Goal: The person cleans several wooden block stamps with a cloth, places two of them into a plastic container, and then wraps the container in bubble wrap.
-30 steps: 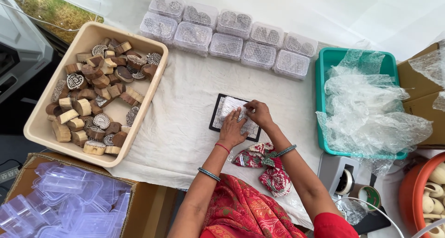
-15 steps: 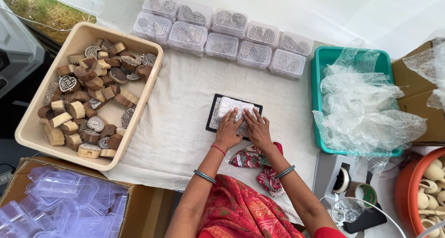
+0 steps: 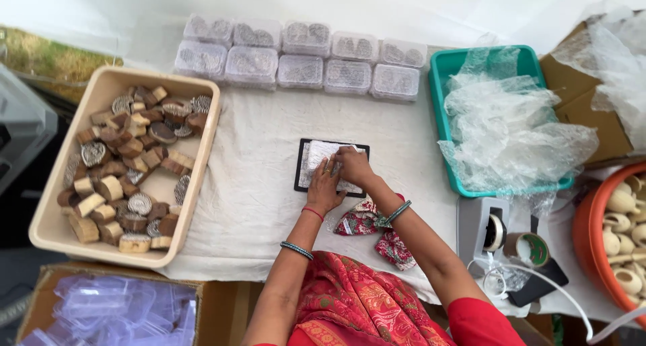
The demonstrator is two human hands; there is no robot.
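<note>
A black-rimmed flat tray with a pale patterned piece inside lies on the white cloth in front of me. Both my hands rest on it. My left hand presses on its lower middle with the fingers flat. My right hand overlaps the tray's right part, fingers curled over the pale piece. Whether either hand grips something small is hidden. Red patterned fabric pieces lie just below my right wrist.
A beige bin of carved wooden blocks stands left. Clear lidded boxes line the far edge. A teal tray with bubble wrap sits right, a tape dispenser and tape roll below it, an orange tub of clay pots far right.
My right hand has slid from the tray's top right down next to my left hand, and both now press on the tray. The view has shifted slightly.
</note>
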